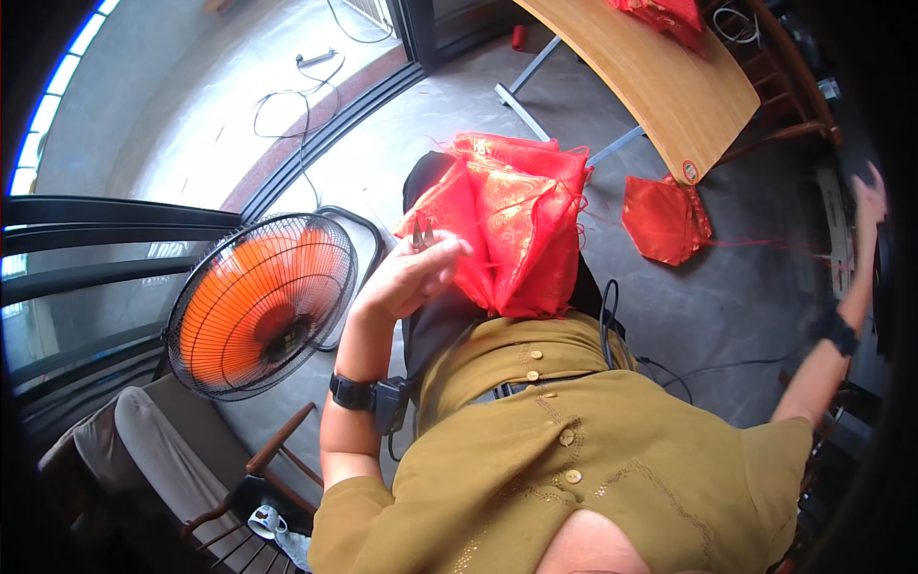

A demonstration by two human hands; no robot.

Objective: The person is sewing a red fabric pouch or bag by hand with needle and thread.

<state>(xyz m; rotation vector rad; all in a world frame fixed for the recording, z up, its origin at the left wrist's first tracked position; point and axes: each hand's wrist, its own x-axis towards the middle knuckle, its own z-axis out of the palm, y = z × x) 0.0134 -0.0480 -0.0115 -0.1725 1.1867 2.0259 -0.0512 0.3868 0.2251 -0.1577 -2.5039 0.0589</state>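
1. The left hand [418,276] is curled, thumb and fingers closed round a pair of small dark snips [422,236], whose two points stick up past the knuckles, a little apart.
2. Just beyond that hand, on its right, a heap of shiny red cloth [516,225] with gold patterning lies bunched across the person's dark-trousered lap [442,330]. The hand overlaps the cloth's left edge from here; I can't tell whether they touch. Loose red threads fringe the heap's far and right edges.
3. The right hand [869,198] is flung well out to the side, far from the heap, fingers spread at least partly. It's blurred, so I can't tell whether it has hold of anything.
4. Between the heap and that hand, a smaller red piece [665,222] lies on the grey floor [574,91], just below the desk's near corner. A red thread [751,242] trails from it toward the right arm's side.
5. On the desk [631,72], a round label [689,171] sits right at that near corner, its print too small to read. Another red bundle [665,17] lies farther up, by the edge nearest a wooden chair [794,131].
6. Left of the person stands an orange-bladed fan [263,306]; the yellowish marking on its hub is illegible from here.
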